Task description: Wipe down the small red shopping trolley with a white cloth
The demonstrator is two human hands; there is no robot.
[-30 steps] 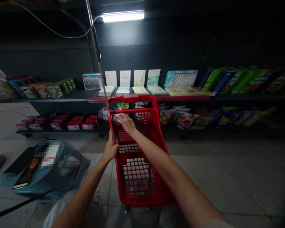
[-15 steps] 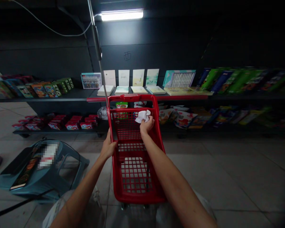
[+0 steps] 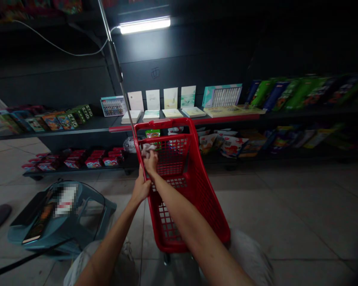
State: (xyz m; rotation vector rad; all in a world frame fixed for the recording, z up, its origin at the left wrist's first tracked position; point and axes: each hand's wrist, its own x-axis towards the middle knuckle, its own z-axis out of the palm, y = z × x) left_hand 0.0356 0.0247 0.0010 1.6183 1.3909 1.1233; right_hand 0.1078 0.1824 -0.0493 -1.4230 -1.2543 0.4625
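A red plastic shopping cart point(image 3: 197, 186) with grid walls stands in front of me, its handle end towards the shelf. My left hand point(image 3: 141, 187) grips the cart's left rim, thumb over the edge. Inside the basket, at the upper left by the grid panel, my right hand point(image 3: 151, 162) is closed on a crumpled white cloth point(image 3: 148, 148). The cloth is against or very close to the cart's left side; its exact contact is hard to make out. My right forearm crosses over the basket and hides part of its floor.
A blue-grey stool point(image 3: 59, 222) with a phone and other items stands at left. A metal pole point(image 3: 115, 59) rises beside the cart. Behind are shelves point(image 3: 92, 126) with books point(image 3: 170, 113), red boxes point(image 3: 86, 158) and snack bags point(image 3: 232, 146). A lamp point(image 3: 144, 26) glows above.
My right hand has moved left with the white cloth, from the middle-right of the grid panel to its left edge. The cart's near end has swung right. My left hand stays on the rim.
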